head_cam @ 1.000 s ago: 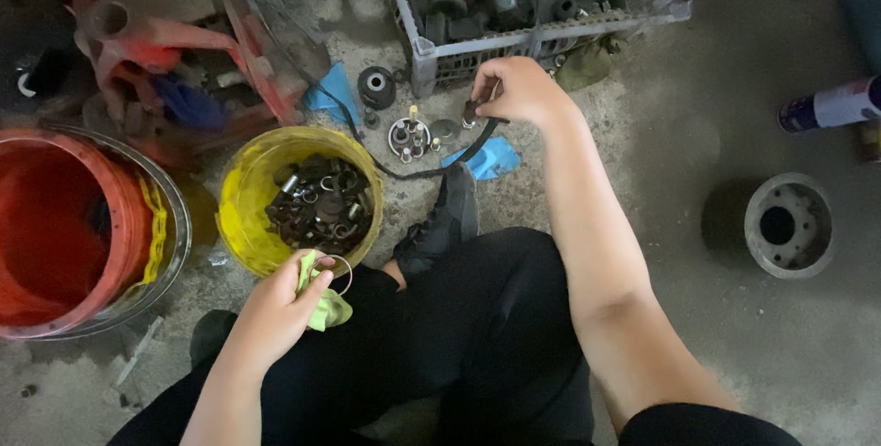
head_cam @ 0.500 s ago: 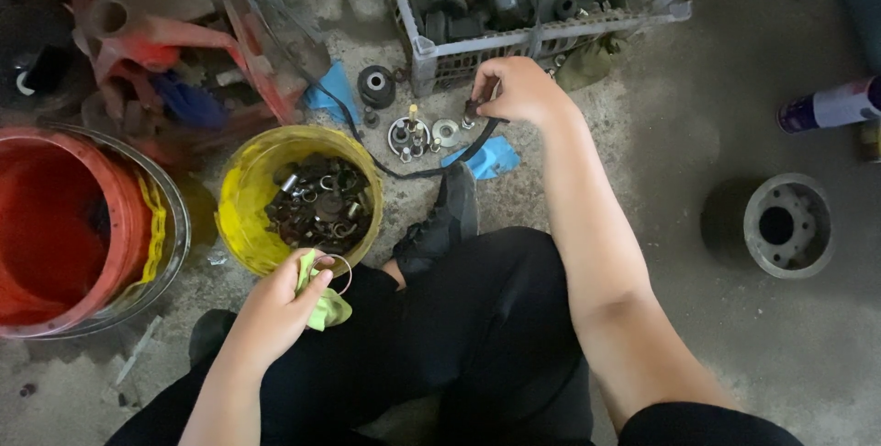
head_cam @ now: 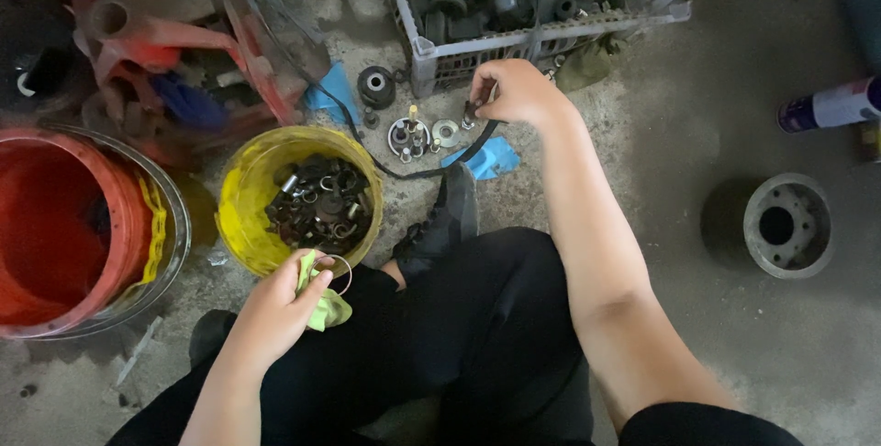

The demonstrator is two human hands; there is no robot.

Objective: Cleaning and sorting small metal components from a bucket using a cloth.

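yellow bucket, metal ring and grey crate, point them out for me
yellow bucket [head_cam: 240, 198], head view, on its bare left inner wall
metal ring [head_cam: 336, 269], head view, on the rim held by the left hand [head_cam: 280, 308]
grey crate [head_cam: 477, 50], head view, on its front wall

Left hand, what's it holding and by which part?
The left hand grips a thin metal ring at its near edge, together with a crumpled yellow-green cloth.
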